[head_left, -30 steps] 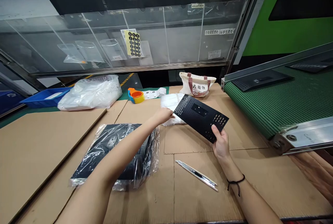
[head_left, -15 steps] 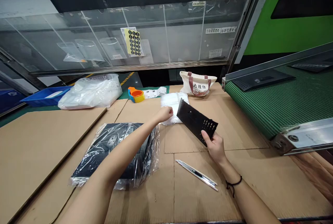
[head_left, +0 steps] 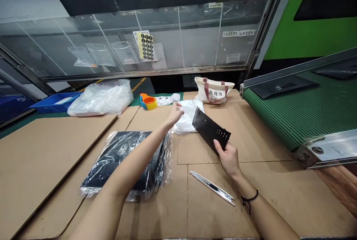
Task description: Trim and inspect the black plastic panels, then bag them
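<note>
Perforated black panel [head_left: 208, 127], tilted above the cardboard [head_left: 209, 216], and the right hand [head_left: 229, 158] had it firmly gripped by the near end, thumb across the visible face!

And the left hand [head_left: 175, 114]?

Out over the near-left part of the white plastic packets [head_left: 190, 119]; fingers apart and loosely curled, gripping nothing that I could make out; whether a fingertip touched the plastic, I couldn't tell.

How far along did it look?

Partway, I judged; dark panelled goods [head_left: 110, 160] already lay in clear wrapping under the left forearm, but the panel in hand was bare, with no bag around it; two more dark panels [head_left: 284, 85] sat on the green conveyor belt [head_left: 281, 115], unwrapped as far as I could see.

Any tools in play?

Just a utility knife [head_left: 212, 188], flat on the cardboard, near the right forearm; neither hand was on it!
</note>
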Demonstrator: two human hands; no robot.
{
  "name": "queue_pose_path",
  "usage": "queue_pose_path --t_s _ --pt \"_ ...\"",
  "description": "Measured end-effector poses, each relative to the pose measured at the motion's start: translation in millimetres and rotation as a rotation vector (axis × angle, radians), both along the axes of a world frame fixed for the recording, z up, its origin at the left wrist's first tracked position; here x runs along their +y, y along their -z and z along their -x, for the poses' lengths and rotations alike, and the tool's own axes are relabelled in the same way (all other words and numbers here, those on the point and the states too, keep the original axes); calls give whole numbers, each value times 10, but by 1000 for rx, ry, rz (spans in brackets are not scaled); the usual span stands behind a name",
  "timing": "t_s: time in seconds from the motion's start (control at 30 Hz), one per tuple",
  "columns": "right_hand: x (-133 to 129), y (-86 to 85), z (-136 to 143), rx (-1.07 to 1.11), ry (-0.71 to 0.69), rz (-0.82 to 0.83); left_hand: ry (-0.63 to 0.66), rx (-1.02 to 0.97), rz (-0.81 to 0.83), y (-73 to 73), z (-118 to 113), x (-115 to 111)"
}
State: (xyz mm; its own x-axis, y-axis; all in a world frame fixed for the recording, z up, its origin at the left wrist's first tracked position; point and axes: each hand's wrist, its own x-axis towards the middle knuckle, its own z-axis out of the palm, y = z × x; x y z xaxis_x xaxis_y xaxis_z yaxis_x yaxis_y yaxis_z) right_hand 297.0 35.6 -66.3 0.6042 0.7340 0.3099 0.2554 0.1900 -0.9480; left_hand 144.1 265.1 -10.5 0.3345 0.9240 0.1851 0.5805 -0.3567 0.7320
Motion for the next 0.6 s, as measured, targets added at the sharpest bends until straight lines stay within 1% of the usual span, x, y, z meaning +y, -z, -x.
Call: queue_pose_path --t_s 0.1,0.17,0.23,0.3,0.37,0.43,0.47,0.5,0.53,0.6 --pt "21 42 -41 99 72 -40 34 45 -56 -51 56 -109" --pt "25 32 -88 169 123 -79 32 67 -84 -103 107 -148" --pt "8 -25 -146 238 153 -125 23 84 -102 -158 153 -174" --pt "-36 -122 -203 379 99 -154 41 105 -100 -210 185 -212" --pt "-103 -224 -245 561 -60 -108 93 132 -86 -258 203 -275" --pt "-185 -283 -255 711 -244 20 153 154 -73 -303 212 -365" --pt "-229 -287 -244 759 -297 91 182 163 -69 -324 217 -416" --pt "-274 -272 -222 806 -311 152 209 172 -68 -345 222 -471" --pt "-321 -241 -186 849 -283 189 235 183 -73 -362 226 -527" --pt "-422 -148 -72 898 -137 186 285 211 -107 -382 229 -642"
